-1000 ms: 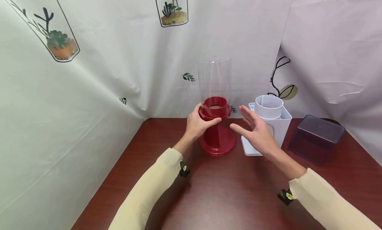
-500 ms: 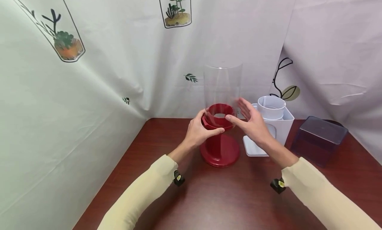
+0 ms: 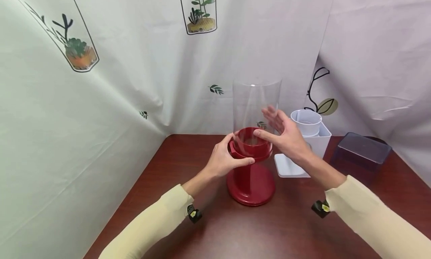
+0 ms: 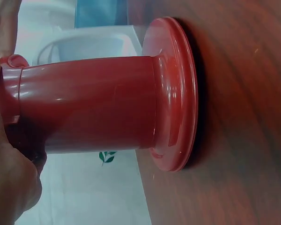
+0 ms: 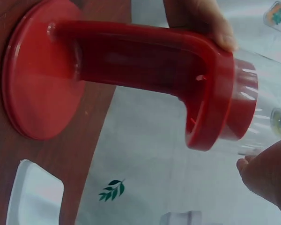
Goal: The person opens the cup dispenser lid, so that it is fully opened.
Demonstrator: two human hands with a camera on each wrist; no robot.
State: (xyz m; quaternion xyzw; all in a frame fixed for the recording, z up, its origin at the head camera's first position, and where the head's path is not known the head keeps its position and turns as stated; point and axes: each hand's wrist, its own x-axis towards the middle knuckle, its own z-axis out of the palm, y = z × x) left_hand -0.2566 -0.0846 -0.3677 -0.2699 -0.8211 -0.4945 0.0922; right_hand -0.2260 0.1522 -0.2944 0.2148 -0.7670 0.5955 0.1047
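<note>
In the head view a red stand [image 3: 254, 186] with a round base and upper ring stands on the table. A clear open cylinder [image 3: 245, 105] sits upright in its ring. My left hand [image 3: 222, 158] grips the ring from the left, thumb across the front. My right hand [image 3: 289, 137] is around the cylinder's right side, its thumb in front and its fingers seen through the clear wall. In the left wrist view the left hand [image 4: 9, 183] holds the red stand's top [image 4: 7, 91]. In the right wrist view the right hand [image 5: 271, 176] is beside the cylinder [image 5: 269, 65].
To the right stand a white container [image 3: 318, 147] with a round white cup [image 3: 307, 126] on top and a flat white part [image 3: 287, 167] at its foot. Farther right lies a dark translucent box [image 3: 363, 148]. Patterned cloth hangs behind the brown table [image 3: 232, 233].
The red stand and cylinder have come nearer along with my left hand. My right hand has moved left, from beside the cylinder to around its wall.
</note>
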